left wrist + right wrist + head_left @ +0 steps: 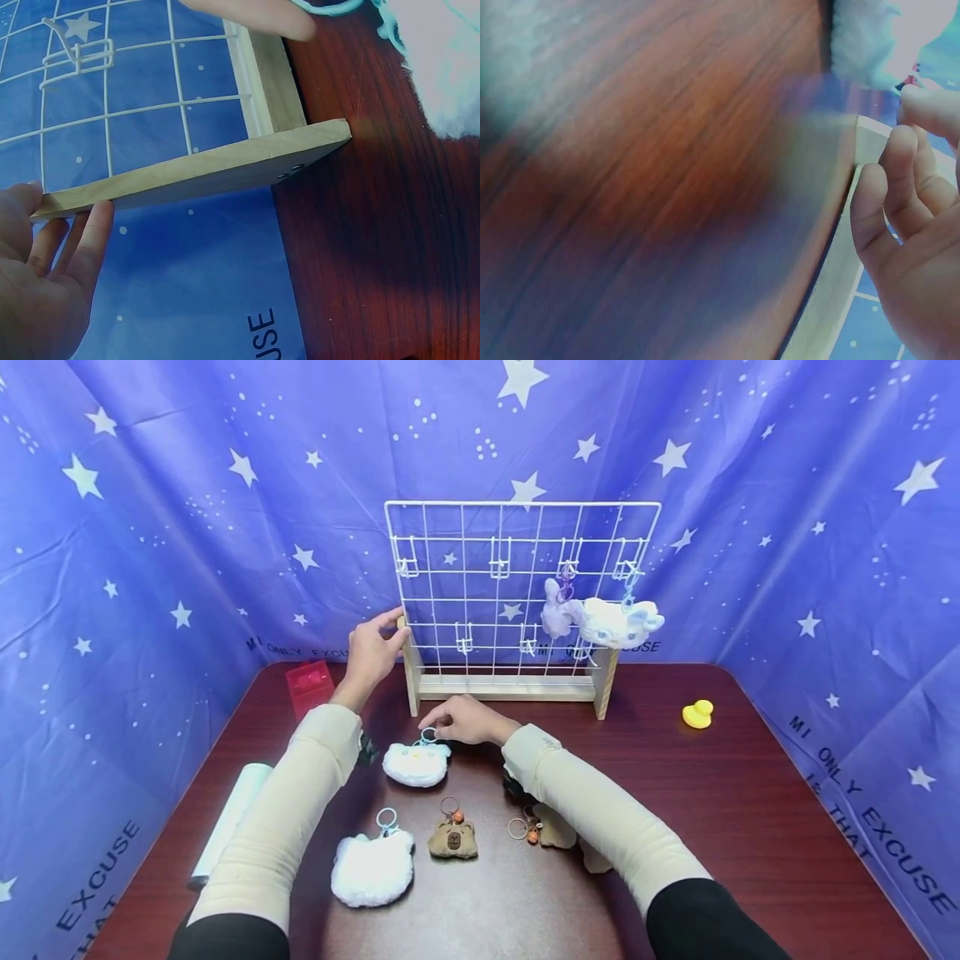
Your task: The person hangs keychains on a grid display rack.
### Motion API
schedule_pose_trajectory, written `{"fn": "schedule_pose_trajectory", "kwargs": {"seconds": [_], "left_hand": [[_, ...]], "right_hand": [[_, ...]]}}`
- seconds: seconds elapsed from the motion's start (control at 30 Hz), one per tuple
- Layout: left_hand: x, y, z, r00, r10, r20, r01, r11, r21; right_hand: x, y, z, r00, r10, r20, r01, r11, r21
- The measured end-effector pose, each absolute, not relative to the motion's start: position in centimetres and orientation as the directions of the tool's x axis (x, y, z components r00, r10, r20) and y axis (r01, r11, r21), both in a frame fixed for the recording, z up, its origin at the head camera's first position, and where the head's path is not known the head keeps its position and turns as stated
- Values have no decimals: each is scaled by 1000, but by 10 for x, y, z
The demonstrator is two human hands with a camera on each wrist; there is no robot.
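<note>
My left hand (372, 652) grips the left wooden post (187, 165) of a white wire grid rack (498, 600), thumb on one side and fingers on the other. Low in front of the rack, my right hand (472, 720) pinches the light-blue ring (429, 735) of a white plush keychain (416, 765). In the right wrist view, the thumb and fingertips of the right hand (915, 210) come together near the white plush; the ring itself is hard to make out. Two plush keychains hang from upper right hooks: a lilac one (558, 612) and a white one with blue ears (618, 622).
Nearer lie another white plush keychain (372, 870), a brown capybara keychain (453, 841) and brown plush (555, 828) partly under the right sleeve. A red item (310, 687) and a pale cylinder (232, 822) lie left, a yellow duck (698, 715) right. Starry curtains enclose the table.
</note>
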State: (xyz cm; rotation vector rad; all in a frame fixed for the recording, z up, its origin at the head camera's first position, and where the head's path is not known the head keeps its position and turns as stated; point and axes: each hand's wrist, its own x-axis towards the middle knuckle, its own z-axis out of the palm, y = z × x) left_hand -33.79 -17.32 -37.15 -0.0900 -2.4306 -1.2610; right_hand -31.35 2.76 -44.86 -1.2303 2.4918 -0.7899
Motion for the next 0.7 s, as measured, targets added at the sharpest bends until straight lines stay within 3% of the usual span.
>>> {"fn": "schedule_pose_trajectory", "kwargs": {"seconds": [0.33, 0.7], "left_hand": [[-337, -173, -371, -917, -116, 382, 244, 594, 766], [-338, -174, -372, -912, -113, 394, 260, 585, 768]], "right_hand": [[-310, 42, -441, -649, -760, 39, -635, 513, -577], [-308, 53, -430, -626, -777, 67, -635, 458, -621]]}}
